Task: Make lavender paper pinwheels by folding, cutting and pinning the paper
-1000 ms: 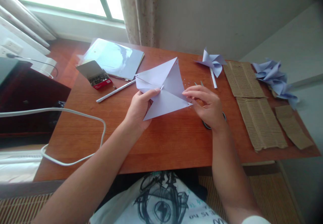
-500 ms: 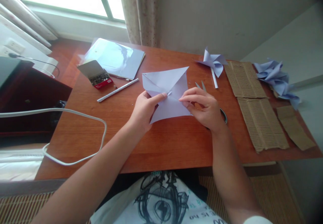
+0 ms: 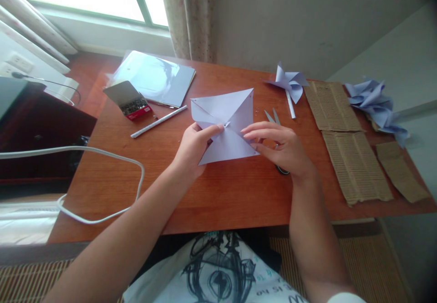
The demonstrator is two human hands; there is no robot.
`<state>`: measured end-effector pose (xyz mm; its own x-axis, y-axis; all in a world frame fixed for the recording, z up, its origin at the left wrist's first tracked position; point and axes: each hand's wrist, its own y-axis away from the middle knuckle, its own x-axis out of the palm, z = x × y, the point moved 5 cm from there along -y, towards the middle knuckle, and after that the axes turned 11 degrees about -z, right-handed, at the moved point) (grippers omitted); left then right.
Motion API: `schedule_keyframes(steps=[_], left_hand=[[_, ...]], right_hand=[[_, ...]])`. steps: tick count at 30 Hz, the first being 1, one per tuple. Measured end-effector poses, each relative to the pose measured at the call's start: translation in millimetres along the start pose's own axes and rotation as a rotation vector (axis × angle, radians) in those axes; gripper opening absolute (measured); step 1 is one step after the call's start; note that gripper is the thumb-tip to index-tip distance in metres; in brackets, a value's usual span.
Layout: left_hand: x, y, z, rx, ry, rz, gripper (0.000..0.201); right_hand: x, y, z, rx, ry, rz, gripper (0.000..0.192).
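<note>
A square sheet of white paper [image 3: 235, 146], slit diagonally from its corners toward the middle, is held above the table. My left hand [image 3: 195, 148] grips its left side, the thumb pressed near the centre and the other fingers mostly hidden behind. Over the right edge of the sheet is my right hand [image 3: 278, 146], its fingers stretched out and the thumb a little apart from them. Small reddish marks show near some paper corners. Partly covered by my right hand, scissors [image 3: 276, 117] lie on the table.
A rolled paper stick [image 3: 159, 122] and an open red box of small metal pieces [image 3: 136, 110] lie left, before a glossy folder [image 3: 153, 78]. Rightward are a paper pinwheel [image 3: 290, 84], cardboard pieces [image 3: 355, 166] and several folded papers [image 3: 372, 103]. A white cable [image 3: 141, 175] loops over the left side.
My right fingers have loosened from a pinch at the paper and spread, the hand shifting slightly right. The sheet lies flatter, its lower right flap extended. My left hand keeps its hold.
</note>
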<state>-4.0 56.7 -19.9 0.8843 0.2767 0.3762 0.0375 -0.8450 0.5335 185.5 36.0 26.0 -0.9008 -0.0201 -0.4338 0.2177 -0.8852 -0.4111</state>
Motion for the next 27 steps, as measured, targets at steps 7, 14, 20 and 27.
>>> schedule_keyframes(steps=[7,14,20,27], left_hand=[[0.7,0.4,-0.7,-0.009,0.011,0.005,0.035],[-0.9,-0.7,-0.4,0.014,-0.008,0.022,0.035],[-1.6,0.0,-2.1,0.13,-0.088,-0.01,0.035],[5.1,1.8,4.2,0.256,-0.167,0.014,0.024]], right_hand=[[-0.7,1.6,-4.9,0.029,0.003,0.055,0.03],[-1.1,1.1,-0.9,0.031,-0.071,0.053,0.019],[4.5,-0.9,2.3,0.065,-0.142,-0.042,0.011],[25.7,2.4,-5.2,0.259,-0.183,-0.199,0.001]])
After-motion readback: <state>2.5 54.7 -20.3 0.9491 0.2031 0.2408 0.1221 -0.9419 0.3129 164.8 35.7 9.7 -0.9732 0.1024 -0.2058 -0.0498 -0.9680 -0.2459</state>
